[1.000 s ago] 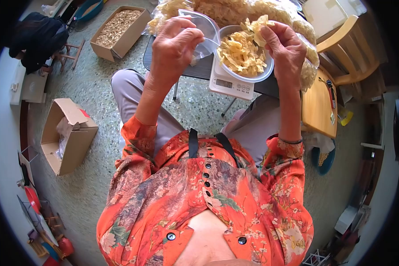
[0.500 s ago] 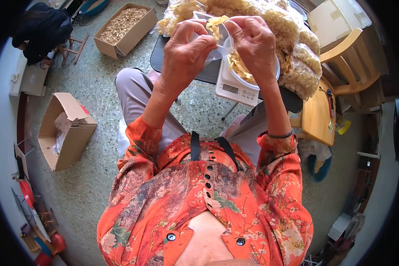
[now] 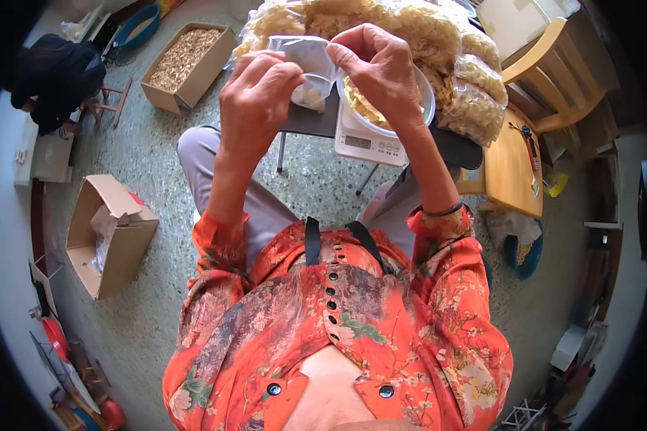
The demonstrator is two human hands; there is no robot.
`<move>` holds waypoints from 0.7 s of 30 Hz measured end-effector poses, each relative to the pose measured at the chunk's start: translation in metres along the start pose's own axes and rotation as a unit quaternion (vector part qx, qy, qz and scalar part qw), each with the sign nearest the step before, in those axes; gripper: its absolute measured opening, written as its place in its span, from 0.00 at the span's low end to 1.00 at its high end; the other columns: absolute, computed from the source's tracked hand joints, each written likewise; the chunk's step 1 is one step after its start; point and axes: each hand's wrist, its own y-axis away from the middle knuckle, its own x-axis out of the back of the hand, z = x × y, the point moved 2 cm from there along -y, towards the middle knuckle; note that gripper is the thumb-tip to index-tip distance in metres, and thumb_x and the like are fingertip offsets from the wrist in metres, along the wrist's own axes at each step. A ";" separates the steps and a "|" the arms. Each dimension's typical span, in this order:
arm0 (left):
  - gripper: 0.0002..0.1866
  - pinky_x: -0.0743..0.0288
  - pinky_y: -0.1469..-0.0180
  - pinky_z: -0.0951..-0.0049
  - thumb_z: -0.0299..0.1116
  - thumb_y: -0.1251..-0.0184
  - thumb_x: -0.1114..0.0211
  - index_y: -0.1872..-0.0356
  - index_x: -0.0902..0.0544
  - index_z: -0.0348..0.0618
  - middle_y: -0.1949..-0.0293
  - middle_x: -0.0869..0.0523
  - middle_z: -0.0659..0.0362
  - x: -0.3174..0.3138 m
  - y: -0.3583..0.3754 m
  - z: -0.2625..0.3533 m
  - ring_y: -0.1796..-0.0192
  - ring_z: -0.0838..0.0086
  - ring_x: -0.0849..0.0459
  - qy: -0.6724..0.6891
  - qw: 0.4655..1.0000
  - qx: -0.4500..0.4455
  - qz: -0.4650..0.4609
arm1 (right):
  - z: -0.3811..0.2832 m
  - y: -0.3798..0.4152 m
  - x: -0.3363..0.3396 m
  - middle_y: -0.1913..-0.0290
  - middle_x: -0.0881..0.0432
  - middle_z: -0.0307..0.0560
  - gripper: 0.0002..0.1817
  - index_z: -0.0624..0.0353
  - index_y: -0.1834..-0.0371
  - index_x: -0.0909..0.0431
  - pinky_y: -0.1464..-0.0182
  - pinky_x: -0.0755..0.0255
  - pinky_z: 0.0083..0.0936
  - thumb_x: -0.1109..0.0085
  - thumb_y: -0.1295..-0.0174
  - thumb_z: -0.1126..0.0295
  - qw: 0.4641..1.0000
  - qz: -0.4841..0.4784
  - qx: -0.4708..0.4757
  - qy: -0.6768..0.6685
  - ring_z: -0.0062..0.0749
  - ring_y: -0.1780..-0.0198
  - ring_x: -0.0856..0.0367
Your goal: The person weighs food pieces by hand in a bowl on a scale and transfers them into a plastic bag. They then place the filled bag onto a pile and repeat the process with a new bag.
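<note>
A clear plastic bag (image 3: 308, 56) hangs upright between my two hands, with some pale pieces at its bottom. My left hand (image 3: 257, 93) is closed at the bag's left edge, fingers curled. The bag's upper right corner is pinched by my right hand (image 3: 378, 72). Below my right hand a white plastic bowl (image 3: 430, 102) holds yellowish dried slices (image 3: 359, 102). The bowl stands on a white digital scale (image 3: 358, 146), whose display is too small to read. Part of the bowl is hidden by my right hand and wrist.
Filled bags of dried slices (image 3: 474, 108) are heaped on the dark table (image 3: 323, 123). A wooden chair (image 3: 510, 165) with tools stands at right. On the floor at left are a box of dried pieces (image 3: 187, 61) and an open carton (image 3: 115, 237). A person (image 3: 54, 79) bends over at far left.
The yellow slices seen between my fingers are gone from there, and pale pieces show in the bag's bottom. My hands have moved left and somewhat apart, spreading the bag. The view has shifted slightly.
</note>
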 end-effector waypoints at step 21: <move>0.09 0.19 0.50 0.62 0.20 0.46 0.24 0.63 0.11 0.40 0.64 0.15 0.55 -0.005 0.002 0.004 0.52 0.60 0.14 0.034 0.998 0.040 0.021 | 0.077 -0.010 0.081 0.57 0.16 0.50 0.16 0.47 0.47 0.13 0.48 0.19 0.37 0.39 0.35 0.77 0.958 -0.115 0.091 0.246 0.44 0.55 0.14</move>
